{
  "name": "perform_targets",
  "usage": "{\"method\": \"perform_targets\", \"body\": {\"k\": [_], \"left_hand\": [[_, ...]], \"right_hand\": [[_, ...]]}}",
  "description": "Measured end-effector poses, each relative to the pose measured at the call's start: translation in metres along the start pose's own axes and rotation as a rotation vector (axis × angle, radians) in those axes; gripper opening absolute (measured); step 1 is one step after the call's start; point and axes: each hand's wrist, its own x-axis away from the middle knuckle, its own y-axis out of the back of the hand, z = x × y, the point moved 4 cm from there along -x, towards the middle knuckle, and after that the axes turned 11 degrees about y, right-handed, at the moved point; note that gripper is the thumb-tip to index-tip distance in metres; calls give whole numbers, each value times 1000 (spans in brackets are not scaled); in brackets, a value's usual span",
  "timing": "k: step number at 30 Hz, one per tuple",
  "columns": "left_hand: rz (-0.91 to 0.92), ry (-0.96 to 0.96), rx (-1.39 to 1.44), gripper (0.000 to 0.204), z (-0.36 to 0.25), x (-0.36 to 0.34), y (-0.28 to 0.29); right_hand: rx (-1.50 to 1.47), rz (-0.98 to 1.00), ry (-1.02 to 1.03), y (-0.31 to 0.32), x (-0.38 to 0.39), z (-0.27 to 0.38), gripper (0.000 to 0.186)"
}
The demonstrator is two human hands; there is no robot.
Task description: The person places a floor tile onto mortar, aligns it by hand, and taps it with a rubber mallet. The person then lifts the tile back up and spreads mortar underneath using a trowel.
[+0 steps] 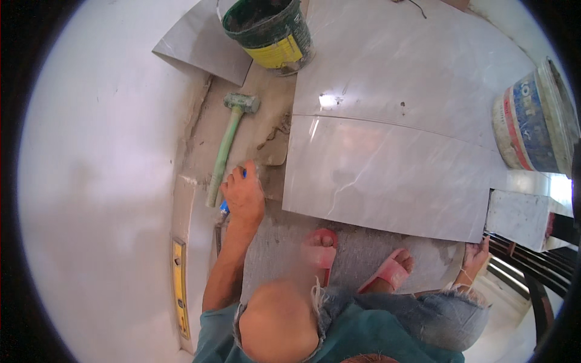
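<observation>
My left hand (243,196) is closed around the blue handle of a trowel, and the trowel's flat grey blade (275,152) points away over the rough mortar bed. A mallet (225,142) with a green handle and a dirty grey head lies just left of that hand. Another blue-handled tool (224,207) shows partly beside the wrist. At the near right corner of a large glossy grey tile (381,175), my right hand (475,259) has its fingers apart and touching the tile's edge.
A green mortar bucket (269,36) stands far left in front of a leaning tile piece (200,45). A yellow spirit level (180,287) lies along the left wall. At right are a white-and-blue bucket (526,124), a white block (520,218) and dark metal railing (535,257).
</observation>
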Motion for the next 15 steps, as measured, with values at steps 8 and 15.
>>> {"method": "perform_targets", "body": {"k": [8,15], "left_hand": [[-26,111,93,37,-18,-40,-24],[-50,153,205,40,-9,-53,-39]], "right_hand": [[-35,-56,-51,10,-5,-2,41],[25,6,-68,-9,9,-3,45]]}}
